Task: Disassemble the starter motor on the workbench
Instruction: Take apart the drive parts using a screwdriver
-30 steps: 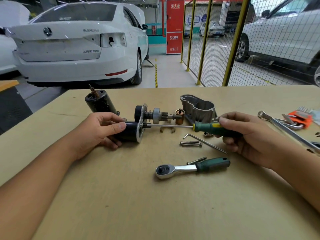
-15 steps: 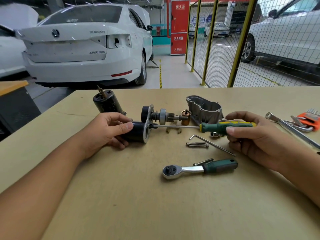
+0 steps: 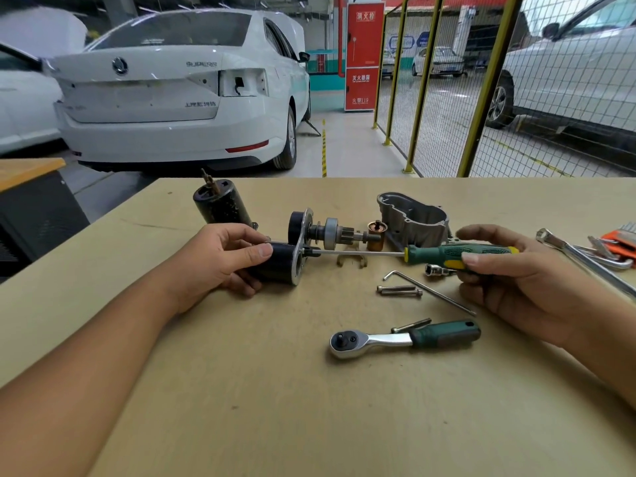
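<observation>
Workbench (image 3: 241, 390) w/ loose bits round the job: ratchet wrench (image 3: 404, 338) nearest the person, a long Allen key (image 3: 430, 291) and two bolts (image 3: 399, 290) just beyond it, a small socket (image 3: 436, 269) under the screwdriver handle, a brass fork piece (image 3: 351, 260) below the shaft. Far side: alu nose housing (image 3: 414, 218), copper-coloured plunger (image 3: 375, 235), black motor can (image 3: 220, 205) standing tilted at back left. Spanners and an orange hex-key set (image 3: 616, 246) at R edge. White car (image 3: 179, 94) and yellow mesh fence (image 3: 481, 84) behind the bench. Nothing blocks the view of the work. Left hand (image 3: 220, 259) lies on the bench, thumb and fingers wrapped round the black solenoid body (image 3: 278, 266). Right hand (image 3: 516, 270) pinches the green/yellow screwdriver (image 3: 457, 253) handle btwn thumb and curled fingers, index finger raised off it; shaft runs level to the left, tip at the silver end plate (image 3: 298, 256). Starter assy sits centre-left of bench on its side: solenoid in front, drive shaft w/ pinion gear (image 3: 339, 233) behind, both on the same plate.
</observation>
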Demonstrator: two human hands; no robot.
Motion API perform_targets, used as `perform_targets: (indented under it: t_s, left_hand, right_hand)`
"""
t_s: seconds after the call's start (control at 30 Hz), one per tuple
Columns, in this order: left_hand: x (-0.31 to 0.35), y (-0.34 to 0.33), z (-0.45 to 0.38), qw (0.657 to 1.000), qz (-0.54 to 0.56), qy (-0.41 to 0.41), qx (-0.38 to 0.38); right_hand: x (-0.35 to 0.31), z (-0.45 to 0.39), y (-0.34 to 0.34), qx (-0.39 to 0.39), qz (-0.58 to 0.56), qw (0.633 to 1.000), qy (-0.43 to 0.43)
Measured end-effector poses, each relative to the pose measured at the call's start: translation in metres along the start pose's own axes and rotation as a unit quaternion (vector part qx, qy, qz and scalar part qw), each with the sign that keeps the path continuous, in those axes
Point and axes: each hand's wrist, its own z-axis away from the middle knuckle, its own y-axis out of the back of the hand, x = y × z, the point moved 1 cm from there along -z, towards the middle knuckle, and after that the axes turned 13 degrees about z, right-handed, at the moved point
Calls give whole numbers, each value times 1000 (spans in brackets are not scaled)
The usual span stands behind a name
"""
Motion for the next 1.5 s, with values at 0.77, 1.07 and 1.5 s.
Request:
perform_targets:
  t_s: [0.77, 1.07, 1.5]
  left_hand:
    - [1, -1, 1, 1000, -4, -4, -11]
    - [0, 0, 1, 1000, 4, -6, -11]
    - [-2, 1, 0, 1000, 8, -7, -9]
  right_hand:
    - [-2, 2, 0, 26, 21, 999, 8]
    - [-4, 5, -3, 9, 93, 996, 13]
    - [-5, 6, -4, 12, 92, 996, 16]
